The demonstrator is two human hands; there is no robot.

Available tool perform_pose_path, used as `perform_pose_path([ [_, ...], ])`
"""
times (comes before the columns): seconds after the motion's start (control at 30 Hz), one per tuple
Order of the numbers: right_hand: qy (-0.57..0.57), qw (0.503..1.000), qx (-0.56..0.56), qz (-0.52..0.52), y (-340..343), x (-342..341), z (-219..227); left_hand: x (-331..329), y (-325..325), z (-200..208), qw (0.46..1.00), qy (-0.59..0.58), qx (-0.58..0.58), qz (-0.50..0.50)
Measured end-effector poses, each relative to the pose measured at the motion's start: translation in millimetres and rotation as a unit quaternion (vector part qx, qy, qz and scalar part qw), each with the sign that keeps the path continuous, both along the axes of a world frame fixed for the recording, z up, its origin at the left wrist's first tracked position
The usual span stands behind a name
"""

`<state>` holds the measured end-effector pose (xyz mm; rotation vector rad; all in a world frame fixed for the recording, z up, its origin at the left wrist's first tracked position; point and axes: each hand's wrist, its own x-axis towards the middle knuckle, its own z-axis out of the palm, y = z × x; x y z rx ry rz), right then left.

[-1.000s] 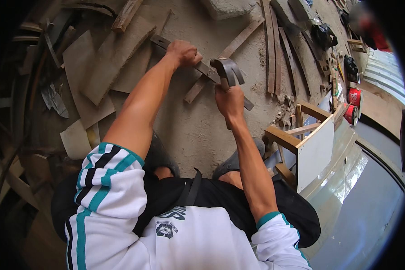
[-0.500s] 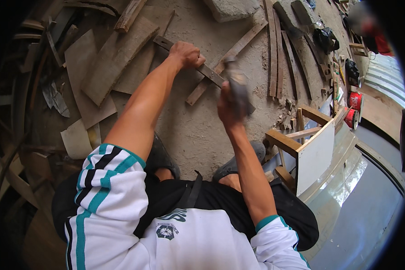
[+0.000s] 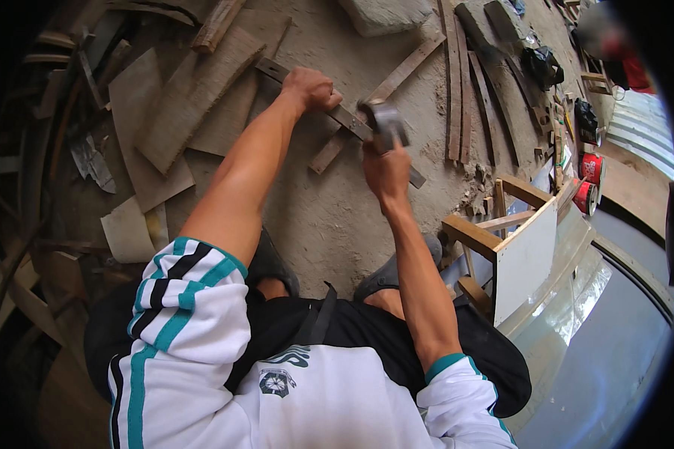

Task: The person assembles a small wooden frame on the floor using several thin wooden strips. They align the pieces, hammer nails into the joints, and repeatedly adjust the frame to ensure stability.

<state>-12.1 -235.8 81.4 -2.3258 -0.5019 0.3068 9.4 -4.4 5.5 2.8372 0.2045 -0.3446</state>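
A dark wooden strip (image 3: 277,72) with holes slants across the ground in front of me, over a second wooden strip (image 3: 406,69) that crosses beneath it. My left hand (image 3: 309,90) is closed on the dark strip near its far left end. In my right hand (image 3: 387,173), closed round its handle, is a hammer (image 3: 386,126). The hammer's metal head is slightly blurred and sits just over the strip, right of the crossing. Whether it touches the wood I cannot tell. Most of the handle is hidden by my fingers.
Flat wooden boards (image 3: 195,97) lie piled on the left. Long wooden strips (image 3: 457,90) and a stone block (image 3: 386,15) are at the far side. To the right stand a wooden frame with a white panel (image 3: 528,258), red cans (image 3: 591,168) and a glass sheet (image 3: 569,329).
The hammer has swung, its head tilting and shifting slightly up and left, and looks less blurred. My left hand and the dark strip stay in place.
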Motion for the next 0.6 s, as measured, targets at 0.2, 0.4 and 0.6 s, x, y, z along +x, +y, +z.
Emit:
perform_pose_path([
  [0.2, -0.16, 0.98, 0.116, 0.027, 8, -10, 17, -3, 4, -5, 1.0, 0.002, -0.016, 0.002],
  [0.4, 0.068, 0.996, -0.058, -0.011, 2, 6, -7, -4, -1, -5, 1.0, -0.002, -0.013, -0.009],
  [0.6, 0.022, 0.993, -0.109, 0.029, -2, -10, -30, 0, -1, -4, 1.0, -0.005, -0.008, -0.007],
])
